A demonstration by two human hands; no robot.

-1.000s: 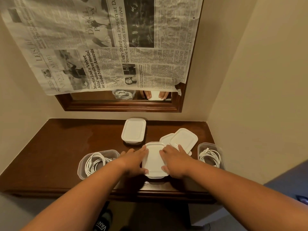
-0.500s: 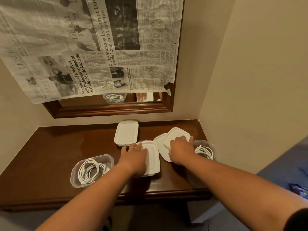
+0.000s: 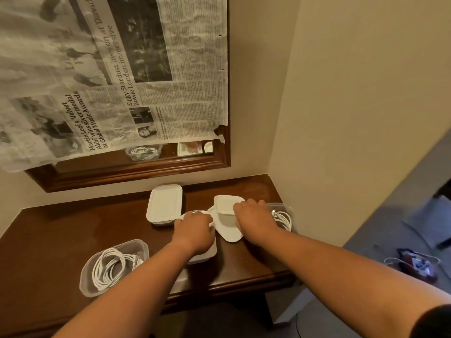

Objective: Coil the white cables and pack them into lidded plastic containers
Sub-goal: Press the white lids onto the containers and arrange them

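- Rear lidded container [image 3: 164, 206]: closed, on the brown table [image 3: 61, 235]; landmark for all entries below
- Front lidded container [image 3: 203, 254]: just in front and to the right of the landmark, closed, largely hidden under the left hand
- Left hand [image 3: 195, 231]: palm down on the front container's lid, fingers loosely bent, tips at its far edge, gripping nothing
- Upper lid [image 3: 227, 203]: just right of the landmark, raised and tilted above the lower lid [image 3: 229, 234], which lies flat on the table
- Right hand [image 3: 253, 220]: fingers [image 3: 246, 204] curled over the upper lid's right edge and holding it; thumb hidden
- Right open container [image 3: 286, 207]: far right of the landmark, beyond the right hand, unlidded, holding a coiled white cable [image 3: 284, 218]
- Left open container [image 3: 139, 245]: well in front and to the left of the landmark, unlidded, holding a second coiled cable [image 3: 107, 267]
- Mirror frame [image 3: 136, 173], papered with newspaper [image 3: 109, 76]: on the wall behind the landmark
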